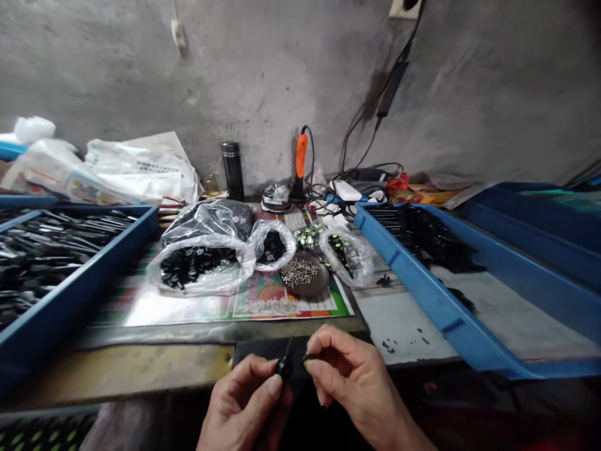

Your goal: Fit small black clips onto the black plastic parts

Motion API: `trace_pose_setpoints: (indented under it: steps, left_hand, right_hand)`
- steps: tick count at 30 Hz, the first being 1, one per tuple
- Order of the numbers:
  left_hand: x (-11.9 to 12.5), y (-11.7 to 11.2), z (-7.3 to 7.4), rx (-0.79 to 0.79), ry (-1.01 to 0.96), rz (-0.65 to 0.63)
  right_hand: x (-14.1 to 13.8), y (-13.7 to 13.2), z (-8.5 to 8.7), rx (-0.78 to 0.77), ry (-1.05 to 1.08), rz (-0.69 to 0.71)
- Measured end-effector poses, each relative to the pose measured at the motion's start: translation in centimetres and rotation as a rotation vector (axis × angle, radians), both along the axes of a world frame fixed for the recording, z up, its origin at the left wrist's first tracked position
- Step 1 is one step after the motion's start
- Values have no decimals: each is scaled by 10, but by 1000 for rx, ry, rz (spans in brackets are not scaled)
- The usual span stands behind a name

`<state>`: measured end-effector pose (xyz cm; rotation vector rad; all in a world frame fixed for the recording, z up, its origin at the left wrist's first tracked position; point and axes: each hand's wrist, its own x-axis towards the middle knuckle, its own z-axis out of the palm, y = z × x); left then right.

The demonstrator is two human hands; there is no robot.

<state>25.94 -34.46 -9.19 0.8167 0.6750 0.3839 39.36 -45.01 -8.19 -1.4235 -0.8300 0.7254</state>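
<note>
pointing lengthwise forward, black part [285,365], left fingers [265,394] clamping it, right fingers [327,377] pinching piece [307,359]

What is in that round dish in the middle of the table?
The round dish holds a heap of small, shiny metal pieces, probably screws. The heap covers part of the dish's bottom, so whatever lies beneath cannot be seen.

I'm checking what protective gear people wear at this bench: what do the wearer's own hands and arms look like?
The left hand and right hand are bare, without gloves. No ring, watch, sleeve or marking shows on what is visible.
</note>
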Motion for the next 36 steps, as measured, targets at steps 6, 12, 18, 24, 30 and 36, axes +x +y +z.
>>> trace_pose_setpoints:
  steps: [6, 12, 18, 24, 30, 36]
  left_hand:
    - [-10, 4, -8, 13, -21, -59]
    - [-13, 2, -6, 23, -46, -45]
    - [-17, 3, -8, 47, -64, -54]
    - [-20, 3, -13, 65, -83, -67]
    - [-21, 3, -14, 49, -81, -64]
    - [-23, 2, -12, 53, -76, -75]
  right_hand:
    - [-21, 8, -3, 25, 78, 82]
    - [-30, 10, -6, 3, 78, 38]
    - [-37, 14, -4, 28, 136, 10]
    - [-40, 16, -4, 47, 114, -9]
    - [-42, 15, -6, 42, 147, -6]
    - [-44, 14, -10, 32, 55, -37]
